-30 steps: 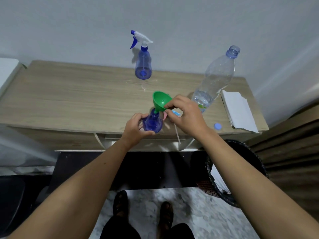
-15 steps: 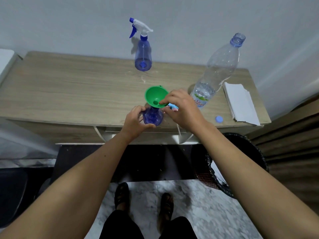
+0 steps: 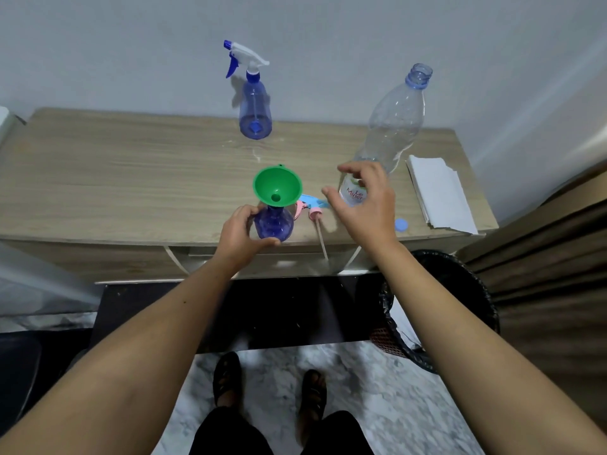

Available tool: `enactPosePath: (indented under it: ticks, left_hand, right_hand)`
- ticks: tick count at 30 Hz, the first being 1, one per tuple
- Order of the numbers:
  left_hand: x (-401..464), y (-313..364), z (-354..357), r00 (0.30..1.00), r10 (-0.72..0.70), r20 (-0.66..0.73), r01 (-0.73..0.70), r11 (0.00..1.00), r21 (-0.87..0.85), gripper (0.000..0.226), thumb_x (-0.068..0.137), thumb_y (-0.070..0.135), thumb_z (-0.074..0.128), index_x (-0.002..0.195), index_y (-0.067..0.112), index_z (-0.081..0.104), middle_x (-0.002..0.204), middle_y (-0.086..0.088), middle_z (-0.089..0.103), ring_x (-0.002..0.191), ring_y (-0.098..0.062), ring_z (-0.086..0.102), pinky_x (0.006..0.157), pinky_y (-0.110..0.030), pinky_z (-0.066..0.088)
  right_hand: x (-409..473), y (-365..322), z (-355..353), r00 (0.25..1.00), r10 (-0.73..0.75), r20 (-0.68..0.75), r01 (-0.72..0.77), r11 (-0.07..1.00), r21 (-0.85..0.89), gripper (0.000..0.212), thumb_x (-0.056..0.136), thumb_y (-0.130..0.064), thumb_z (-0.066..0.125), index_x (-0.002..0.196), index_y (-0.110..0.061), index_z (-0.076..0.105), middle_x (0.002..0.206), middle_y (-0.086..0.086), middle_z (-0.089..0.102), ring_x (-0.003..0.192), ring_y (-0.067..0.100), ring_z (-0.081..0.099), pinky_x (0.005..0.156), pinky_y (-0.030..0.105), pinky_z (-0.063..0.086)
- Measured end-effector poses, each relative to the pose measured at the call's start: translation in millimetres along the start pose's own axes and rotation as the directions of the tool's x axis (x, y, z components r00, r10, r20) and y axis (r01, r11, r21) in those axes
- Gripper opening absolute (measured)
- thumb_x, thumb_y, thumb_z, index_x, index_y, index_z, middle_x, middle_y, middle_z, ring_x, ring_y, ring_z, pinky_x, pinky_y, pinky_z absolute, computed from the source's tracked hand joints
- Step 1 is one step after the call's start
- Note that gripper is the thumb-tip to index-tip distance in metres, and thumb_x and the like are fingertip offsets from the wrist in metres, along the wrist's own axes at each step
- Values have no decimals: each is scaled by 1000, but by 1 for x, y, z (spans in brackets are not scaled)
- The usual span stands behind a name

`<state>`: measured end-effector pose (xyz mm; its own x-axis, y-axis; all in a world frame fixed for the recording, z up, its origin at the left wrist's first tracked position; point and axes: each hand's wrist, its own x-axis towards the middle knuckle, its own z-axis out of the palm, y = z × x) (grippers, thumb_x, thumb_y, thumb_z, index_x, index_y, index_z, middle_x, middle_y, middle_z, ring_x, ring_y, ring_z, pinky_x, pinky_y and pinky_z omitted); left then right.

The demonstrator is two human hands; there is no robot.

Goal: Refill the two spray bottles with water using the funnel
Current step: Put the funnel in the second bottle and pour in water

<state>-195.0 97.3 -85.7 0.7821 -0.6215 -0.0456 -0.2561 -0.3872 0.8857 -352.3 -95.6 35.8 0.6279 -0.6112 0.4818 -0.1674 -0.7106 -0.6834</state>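
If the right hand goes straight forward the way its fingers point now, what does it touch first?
Most likely the water bottle: the right hand is open, its fingers spread around the labelled base. Depth is unclear, so contact may not have happened yet.

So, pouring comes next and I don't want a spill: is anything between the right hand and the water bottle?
Nothing visible: the right hand is open just in front of the water bottle, with only bare tabletop around it.

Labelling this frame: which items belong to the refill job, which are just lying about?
Job: near spray bottle gripped by left hand, green funnel seated in it, removed sprayer head, far spray bottle, water bottle, right hand reaching.
Lying about: folded paper, blue cap, bin.
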Motion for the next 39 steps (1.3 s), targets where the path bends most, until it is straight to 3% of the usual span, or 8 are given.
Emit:
enactPosePath:
  ticks: [5,7,9,13,19,31,35,39]
  left_hand:
    - [-2,4,-1,1000,-8,-3,8,999,38,82,58,19,103,129,10,62,123,-2,67,110,-14,65,83,-2,45]
    - [-3,6,-1,1000,5,-19,-4,999,49,80,57,19,103,127,9,63,120,-4,68,107,-17,66,88,-10,51]
    - [-3,4,-1,1000,0,-27,1,999,36,81,57,19,104,126,9,64,119,-7,69,106,-21,68,95,-30,57]
    - [-4,1,0,1000,-23,-21,23,999,-28,85,56,13,103,130,7,62,125,-10,69,115,-23,69,106,-37,55]
    - [-3,-2,6,999,-30,-36,28,997,-77,83,58,4,101,131,0,62,127,-13,68,118,-21,67,101,-10,49]
    - [-3,-5,6,995,-76,-62,71,994,-83,83,53,6,102,126,2,62,124,-13,69,113,-20,67,97,-11,50]
    - [-2,-6,7,994,-90,-55,85,992,-88,82,53,6,102,126,3,63,124,-13,70,114,-21,68,104,-22,53]
    - [-2,-4,5,995,-90,-38,86,993,-83,83,53,8,103,125,4,63,124,-11,70,116,-22,69,109,-32,53]
  right_hand:
    - [9,20,-16,958,214,-193,-215,976,18,70,71,-33,92,125,-7,54,124,7,47,115,26,51,99,28,45]
    - [18,32,-17,925,299,-232,-301,953,28,86,65,-38,94,130,-5,47,129,9,43,123,31,45,107,37,43]
    - [27,42,-18,903,362,-232,-360,931,53,100,61,-39,96,136,-2,41,135,11,41,130,32,42,112,46,40]
    - [44,56,-18,911,399,-101,-387,914,119,112,64,-40,97,147,-5,30,141,6,37,137,25,42,117,39,38]
    - [51,64,-10,928,370,-36,-357,913,196,108,69,-36,96,149,-15,26,147,13,48,132,24,54,113,33,45]
    - [52,65,-14,933,359,26,-355,906,232,72,82,-47,85,135,-28,39,136,3,61,126,20,61,109,45,51]
    - [48,58,-22,953,304,9,-297,923,244,58,85,-48,82,130,-37,46,130,-5,61,117,14,61,102,39,53]
    - [47,43,-34,967,253,-7,-244,940,240,57,84,-54,79,129,-36,50,112,2,61,104,21,63,89,24,52]
